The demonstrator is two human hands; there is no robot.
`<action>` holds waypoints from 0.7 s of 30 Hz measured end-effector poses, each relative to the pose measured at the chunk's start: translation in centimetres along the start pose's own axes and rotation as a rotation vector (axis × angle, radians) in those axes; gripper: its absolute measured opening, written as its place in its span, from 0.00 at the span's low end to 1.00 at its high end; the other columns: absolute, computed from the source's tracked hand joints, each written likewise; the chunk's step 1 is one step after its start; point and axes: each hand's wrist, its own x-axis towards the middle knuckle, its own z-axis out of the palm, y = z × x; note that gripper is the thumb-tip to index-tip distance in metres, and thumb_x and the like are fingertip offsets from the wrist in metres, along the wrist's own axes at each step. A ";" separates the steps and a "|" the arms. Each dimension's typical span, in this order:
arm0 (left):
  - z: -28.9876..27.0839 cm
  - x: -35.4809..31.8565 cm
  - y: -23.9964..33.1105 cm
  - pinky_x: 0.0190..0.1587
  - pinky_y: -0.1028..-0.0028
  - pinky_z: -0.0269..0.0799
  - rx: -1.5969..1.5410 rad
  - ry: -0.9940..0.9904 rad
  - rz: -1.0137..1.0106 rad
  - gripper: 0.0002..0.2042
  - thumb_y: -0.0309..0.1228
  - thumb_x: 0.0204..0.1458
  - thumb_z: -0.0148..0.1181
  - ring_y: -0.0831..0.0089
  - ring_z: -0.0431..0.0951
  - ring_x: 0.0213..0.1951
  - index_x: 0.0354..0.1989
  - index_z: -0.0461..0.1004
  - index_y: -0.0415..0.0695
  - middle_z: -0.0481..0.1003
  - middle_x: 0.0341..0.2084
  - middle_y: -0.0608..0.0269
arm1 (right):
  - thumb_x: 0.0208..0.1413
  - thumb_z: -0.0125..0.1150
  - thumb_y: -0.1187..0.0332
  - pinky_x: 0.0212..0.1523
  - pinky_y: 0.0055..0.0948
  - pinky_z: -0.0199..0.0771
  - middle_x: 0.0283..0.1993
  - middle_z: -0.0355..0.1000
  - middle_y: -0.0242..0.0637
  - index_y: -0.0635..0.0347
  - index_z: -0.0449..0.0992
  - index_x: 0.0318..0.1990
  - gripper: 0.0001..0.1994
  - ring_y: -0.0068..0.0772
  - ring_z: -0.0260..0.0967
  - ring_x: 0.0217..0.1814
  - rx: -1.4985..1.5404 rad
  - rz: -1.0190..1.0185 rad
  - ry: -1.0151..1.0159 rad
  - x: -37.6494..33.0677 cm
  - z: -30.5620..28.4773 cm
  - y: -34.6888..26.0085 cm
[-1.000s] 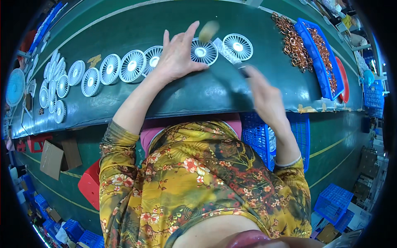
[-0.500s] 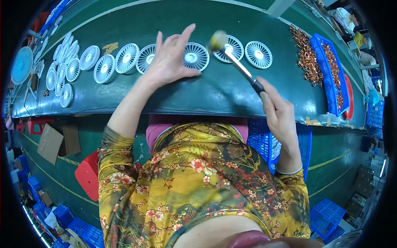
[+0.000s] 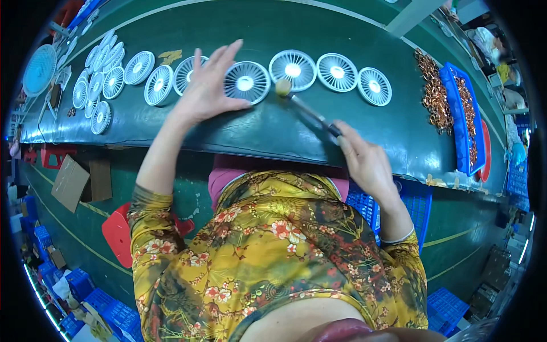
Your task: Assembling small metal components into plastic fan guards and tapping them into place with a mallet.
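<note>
My left hand (image 3: 208,91) is spread above the dark green table, fingers apart and thumb stretched along the near edge of a white round slotted disc (image 3: 247,84). Whether the thumb touches that disc, I cannot tell. Gripped in my right hand (image 3: 367,165) by its dark handle is a small mallet (image 3: 310,113) with a metal shaft. Its yellowish head lies just off the near edge of another white disc (image 3: 292,70), slightly blurred. Two more discs (image 3: 337,72) sit to the right. A disc (image 3: 185,73) behind my left hand is partly hidden.
Further left lie more white discs (image 3: 138,67), with a cluster of several overlapping ones (image 3: 97,85). At the right, a heap of copper-coloured rings (image 3: 436,94) lies beside a blue tray (image 3: 462,131) holding more. Blue crates (image 3: 413,205) and a red stool (image 3: 117,233) stand below the table.
The mallet head has swung left and nearer to me. My left hand has shifted left, and the disc beside it has come rightward, into the open. The whole view has turned slightly.
</note>
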 end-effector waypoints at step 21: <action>1.3 -2.1 -2.3 0.66 0.43 0.38 0.019 0.218 -0.065 0.58 0.53 0.27 0.75 0.54 0.63 0.61 0.68 0.47 0.46 0.68 0.53 0.50 | 0.63 0.47 0.60 0.32 0.49 0.72 0.31 0.74 0.55 0.51 0.70 0.54 0.15 0.58 0.73 0.33 0.129 -0.144 0.039 4.8 1.3 -5.8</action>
